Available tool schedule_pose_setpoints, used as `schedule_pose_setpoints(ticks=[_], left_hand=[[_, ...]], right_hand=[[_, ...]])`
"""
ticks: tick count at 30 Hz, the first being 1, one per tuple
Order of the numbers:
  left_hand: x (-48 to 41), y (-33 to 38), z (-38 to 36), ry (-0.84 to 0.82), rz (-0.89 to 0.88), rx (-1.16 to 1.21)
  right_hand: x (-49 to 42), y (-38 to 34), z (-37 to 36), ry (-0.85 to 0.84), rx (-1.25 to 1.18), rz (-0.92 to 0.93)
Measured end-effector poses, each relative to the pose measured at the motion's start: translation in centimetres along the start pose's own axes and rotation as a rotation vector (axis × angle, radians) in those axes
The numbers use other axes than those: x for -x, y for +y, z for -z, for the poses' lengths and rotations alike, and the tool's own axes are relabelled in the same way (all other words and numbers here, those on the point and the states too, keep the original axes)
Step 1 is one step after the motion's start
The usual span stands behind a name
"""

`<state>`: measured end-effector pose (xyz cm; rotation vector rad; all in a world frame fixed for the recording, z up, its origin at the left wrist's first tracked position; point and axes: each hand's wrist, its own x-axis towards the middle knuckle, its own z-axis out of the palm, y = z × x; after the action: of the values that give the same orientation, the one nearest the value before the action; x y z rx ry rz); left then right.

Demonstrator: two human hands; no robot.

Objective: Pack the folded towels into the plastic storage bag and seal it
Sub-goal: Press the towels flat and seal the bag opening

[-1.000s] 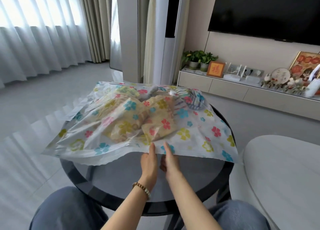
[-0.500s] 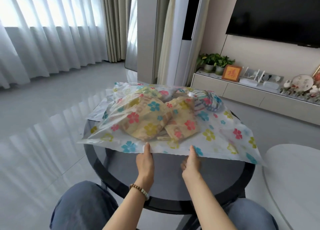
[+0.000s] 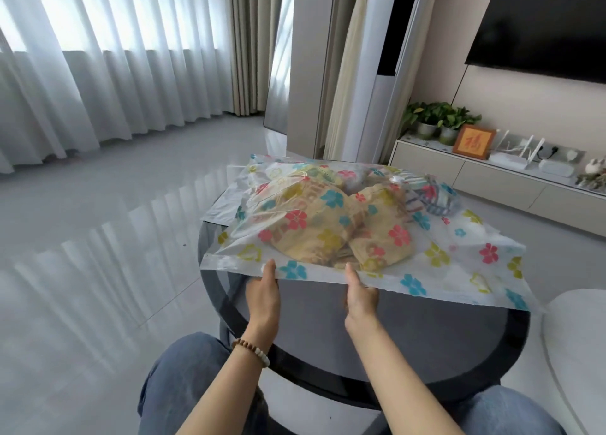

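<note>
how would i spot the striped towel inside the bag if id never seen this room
Find the round dark glass table in front of the seated person, covered by a clear flower-printed storage bag. Inside, at the far right corner nearest the TV cabinet, lies the striped towel. Its neighbours are yellow patterned towels.

Flower-printed plastic storage bag (image 3: 459,257) flat on round dark table (image 3: 426,352), yellow folded towels (image 3: 328,228) inside, left hand (image 3: 264,295) and right hand (image 3: 360,298) pinching its near edge, apart, beaded bracelet (image 3: 251,352) on left wrist
</note>
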<state>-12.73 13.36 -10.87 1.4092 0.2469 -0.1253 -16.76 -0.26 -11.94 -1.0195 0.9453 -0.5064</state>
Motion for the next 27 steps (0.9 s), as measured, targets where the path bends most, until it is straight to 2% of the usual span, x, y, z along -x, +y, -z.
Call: schedule_pose_setpoints(ticks=[3,7,9,13,16,20,22,24,27], left_hand=[[-1.1,0.4,1.4,0.028,-0.011,-0.002],[-1.4,0.4,2.3,-0.008,-0.075,-0.043],[-1.5,0.4,2.9,-0.033,-0.112,-0.043],[-2.4,0.9,4.2,-0.053,-0.113,-0.011],[-3.3,1.2,5.5,-0.014,-0.083,0.012],[-3.3,1.7,6.2,-0.054,-0.12,0.078],[-3.1,1.8,6.3,-0.058,-0.127,0.065],[-3.3,1.6,6.6,-0.052,-0.141,0.036],[-3.9,1.9,7.4,-0.031,-0.167,-0.005]], right_hand=[[1.8,1.1,-1.9,0.052,-0.097,-0.048],[5.4,3.2,-6.1,-0.257,0.039,-0.119],[6.7,3.6,-8.0,-0.363,0.064,-0.084],[6.7,4.1,-8.7,-0.357,0.013,0.023],[5.7,4.5,-8.7,-0.276,0.047,0.014],[5.8,5.5,-10.0,-0.206,-0.016,-0.053],[7.0,6.1,-11.2,-0.31,-0.08,-0.097],[8.2,6.5,-12.4,-0.422,-0.079,-0.065],[8.6,6.7,-13.5,-0.457,-0.071,0.03]])
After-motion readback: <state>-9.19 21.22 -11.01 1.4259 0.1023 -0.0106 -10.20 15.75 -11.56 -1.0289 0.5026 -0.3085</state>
